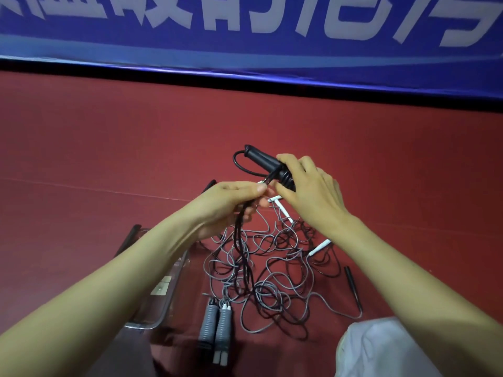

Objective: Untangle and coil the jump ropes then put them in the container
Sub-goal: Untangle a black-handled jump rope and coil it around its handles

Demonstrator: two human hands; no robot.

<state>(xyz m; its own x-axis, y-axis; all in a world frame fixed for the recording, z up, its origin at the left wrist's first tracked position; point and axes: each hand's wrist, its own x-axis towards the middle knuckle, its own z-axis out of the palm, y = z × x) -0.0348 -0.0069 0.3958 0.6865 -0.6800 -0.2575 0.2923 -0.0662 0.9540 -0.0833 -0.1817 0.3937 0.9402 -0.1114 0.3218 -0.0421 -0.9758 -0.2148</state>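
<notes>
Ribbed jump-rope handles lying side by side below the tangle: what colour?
Grey ribbed handles, lighter end tips; seen best in the head view.

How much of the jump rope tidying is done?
No rope shows in the clear container yet. The right hand holds the black handles with cord wound round them; the left hand pinches the black cord. The tangle on the floor and the grey handles are left to do.
</notes>
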